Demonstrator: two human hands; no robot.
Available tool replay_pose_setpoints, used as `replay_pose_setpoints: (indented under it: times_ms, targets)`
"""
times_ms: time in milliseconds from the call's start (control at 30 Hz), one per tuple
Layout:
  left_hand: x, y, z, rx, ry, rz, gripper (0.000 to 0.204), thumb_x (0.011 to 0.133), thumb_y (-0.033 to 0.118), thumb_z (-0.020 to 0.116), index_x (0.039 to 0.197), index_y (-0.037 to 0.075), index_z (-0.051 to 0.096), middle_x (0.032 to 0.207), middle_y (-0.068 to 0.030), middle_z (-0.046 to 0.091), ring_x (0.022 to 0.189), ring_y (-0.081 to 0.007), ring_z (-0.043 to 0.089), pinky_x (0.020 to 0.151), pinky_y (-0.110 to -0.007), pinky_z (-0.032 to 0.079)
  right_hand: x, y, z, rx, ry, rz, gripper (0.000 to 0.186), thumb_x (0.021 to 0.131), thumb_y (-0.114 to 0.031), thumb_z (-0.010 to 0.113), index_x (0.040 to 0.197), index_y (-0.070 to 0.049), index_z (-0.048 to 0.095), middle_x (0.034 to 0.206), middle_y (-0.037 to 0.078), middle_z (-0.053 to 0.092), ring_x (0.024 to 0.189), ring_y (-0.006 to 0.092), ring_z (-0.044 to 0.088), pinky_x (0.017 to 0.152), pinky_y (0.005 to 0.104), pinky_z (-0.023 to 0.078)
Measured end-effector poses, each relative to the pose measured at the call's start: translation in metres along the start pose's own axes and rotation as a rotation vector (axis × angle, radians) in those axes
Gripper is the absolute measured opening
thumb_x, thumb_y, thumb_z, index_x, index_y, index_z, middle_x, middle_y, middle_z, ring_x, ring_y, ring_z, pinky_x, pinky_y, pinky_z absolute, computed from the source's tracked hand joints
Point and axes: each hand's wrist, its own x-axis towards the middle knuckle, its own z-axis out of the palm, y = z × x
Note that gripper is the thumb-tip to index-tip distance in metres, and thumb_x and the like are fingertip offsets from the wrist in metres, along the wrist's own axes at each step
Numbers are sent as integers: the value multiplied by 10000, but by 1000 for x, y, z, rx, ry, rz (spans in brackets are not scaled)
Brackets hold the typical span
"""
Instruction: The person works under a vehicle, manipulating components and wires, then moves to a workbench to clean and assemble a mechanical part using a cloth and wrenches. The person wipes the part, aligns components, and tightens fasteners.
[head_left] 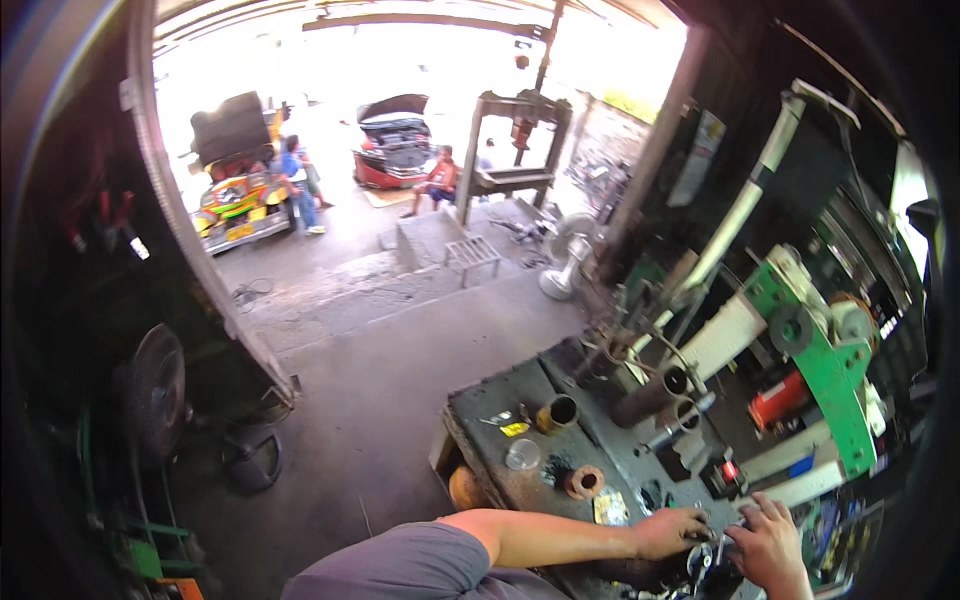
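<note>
Both of my hands are at the near right part of a dark workbench [490, 425]. My left hand [672, 533] has its fingers curled together over a small dark piece that I cannot make out. Close by on the right, my right hand [772, 545] has its fingers spread, with the thumb side beside shiny metal parts [703, 563]. These parts lie between and just below the hands, and their kind is too small to tell. A greasy light-coloured sheet [611, 508] is on the bench beyond my left forearm.
A rusty metal ring [584, 482], a clear round container [522, 454] and a brass-coloured cylinder [558, 413] stand on the bench. Dark metal tubes [650, 397] are farther right, near a green machine frame [835, 385]. Beyond are a press frame [515, 180], a fan [565, 265], people and vehicles with raised hoods.
</note>
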Motion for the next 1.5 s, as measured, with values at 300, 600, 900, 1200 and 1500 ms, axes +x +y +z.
replay_pose_setpoints:
  times_ms: [300, 600, 900, 1200, 1500]
  targets:
    - [-4, 8, -5, -25, 22, -59, 329, 962, 79, 814, 1288, 121, 829, 1317, -153, 718, 1227, -363, 714, 1085, -424, 573, -8, -1, -9, 115, 42, 129, 250, 964, -353, 762, 1103, -148, 802, 997, 80, 770, 990, 327, 764, 930, 524, 581]
    - [6, 8, -5, -82, 32, -7, 275, 957, 29, 831, 1230, 1, 816, 1267, -142, 736, 1140, -305, 743, 993, -373, 589, 4, -4, 4, 368, -183, 444, 308, 977, -372, 742, 1030, -90, 854, 966, 180, 821, 910, 395, 801, 769, 514, 620]
    - [1, 15, -5, -23, 49, 1, 257, 999, 91, 832, 1232, -15, 808, 1273, -133, 739, 1162, -253, 720, 1023, -350, 565, 2, -9, -11, 468, -330, 580, 272, 942, -318, 742, 989, -78, 861, 1015, 211, 834, 978, 402, 818, 891, 524, 637]
    - [4, 10, -6, -15, 36, -2, 271, 955, 25, 848, 1221, -13, 814, 1243, -138, 759, 1135, -291, 740, 1016, -361, 576, 2, -1, 3, 708, -425, 566, 378, 1034, -387, 691, 1052, -44, 848, 1032, 236, 824, 1036, 462, 790, 929, 554, 627]
    - [3, 4, -7, -52, 14, 10, 302, 956, 37, 850, 1257, 49, 836, 1249, -129, 758, 1161, -294, 745, 991, -381, 590, 3, 1, -9, 213, -406, 127, 208, 974, -275, 701, 892, -152, 847, 957, 95, 832, 1025, 306, 810, 1028, 421, 569]
